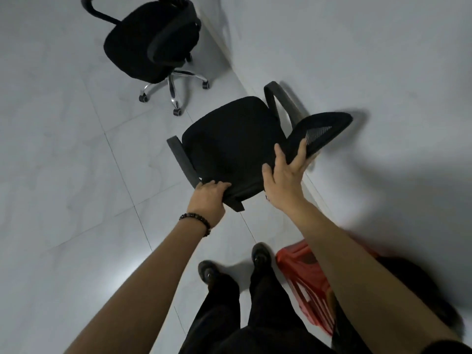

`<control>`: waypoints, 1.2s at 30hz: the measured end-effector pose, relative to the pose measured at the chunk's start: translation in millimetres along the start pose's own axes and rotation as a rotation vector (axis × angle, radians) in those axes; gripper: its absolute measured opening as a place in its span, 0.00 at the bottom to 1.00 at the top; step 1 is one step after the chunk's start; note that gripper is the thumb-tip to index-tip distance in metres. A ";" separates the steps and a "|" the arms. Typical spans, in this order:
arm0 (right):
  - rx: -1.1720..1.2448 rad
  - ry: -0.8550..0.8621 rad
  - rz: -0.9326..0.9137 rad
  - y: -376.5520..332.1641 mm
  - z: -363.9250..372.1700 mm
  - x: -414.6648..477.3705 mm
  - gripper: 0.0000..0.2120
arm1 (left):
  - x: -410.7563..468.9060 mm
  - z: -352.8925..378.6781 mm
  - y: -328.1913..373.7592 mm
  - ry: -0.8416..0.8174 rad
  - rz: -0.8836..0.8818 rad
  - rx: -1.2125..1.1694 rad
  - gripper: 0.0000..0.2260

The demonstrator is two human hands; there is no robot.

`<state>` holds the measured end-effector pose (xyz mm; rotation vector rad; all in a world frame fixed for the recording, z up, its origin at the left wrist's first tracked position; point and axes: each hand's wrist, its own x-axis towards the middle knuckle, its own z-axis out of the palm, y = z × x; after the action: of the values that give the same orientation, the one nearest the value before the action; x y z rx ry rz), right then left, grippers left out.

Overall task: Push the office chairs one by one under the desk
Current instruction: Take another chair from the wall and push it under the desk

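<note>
A black office chair point(229, 146) with grey armrests stands close in front of me, next to a white wall on its right. My left hand point(208, 198) grips the near armrest end at the seat's edge. My right hand point(286, 172) clasps the lower edge of its mesh backrest point(321, 131), which points right toward the wall. A second black office chair point(150, 44) with a chrome star base stands farther off at the upper left. No desk is in view.
White tiled floor point(63, 162) spreads to the left. The white wall point(357, 47) runs along the right. A red plastic item point(306, 279) lies by my feet at the lower right, beside a dark object. My shoes point(260, 256) stand just behind the near chair.
</note>
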<state>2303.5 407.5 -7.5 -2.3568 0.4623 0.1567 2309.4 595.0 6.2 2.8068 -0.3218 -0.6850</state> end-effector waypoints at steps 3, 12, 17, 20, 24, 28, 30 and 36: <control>-0.079 -0.104 0.047 -23.2 23.5 -5.4 0.28 | 3.4 -9.9 -35.8 0.005 -0.069 -0.009 0.23; -0.288 -0.199 -0.135 -62.0 68.5 -46.3 0.21 | -64.7 -1.1 -92.8 0.017 -0.214 -0.085 0.24; -0.321 -0.410 -0.250 -97.3 102.0 -72.6 0.24 | -124.0 10.7 -130.7 0.058 -0.396 -0.152 0.26; -0.387 -0.572 -0.378 -120.6 119.7 -88.2 0.32 | -165.5 19.8 -151.6 0.078 -0.517 -0.194 0.26; -0.530 -0.677 -0.633 -154.7 128.2 -104.8 0.34 | -225.0 38.1 -173.7 0.132 -0.699 -0.272 0.28; -0.682 -0.660 -0.787 -195.8 158.4 -118.2 0.48 | -280.8 57.1 -193.3 0.226 -0.898 -0.346 0.28; -0.775 -0.682 -0.788 -219.8 180.5 -128.1 0.55 | -307.0 66.5 -207.3 0.264 -0.987 -0.374 0.29; -0.908 -0.665 -1.027 -294.6 256.5 -173.8 0.57 | -373.8 90.8 -263.1 0.373 -1.178 -0.468 0.30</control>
<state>2256.1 830.5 32.7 -2.8068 -1.3760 0.7247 1983.5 928.1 13.4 2.3372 1.4285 -0.2986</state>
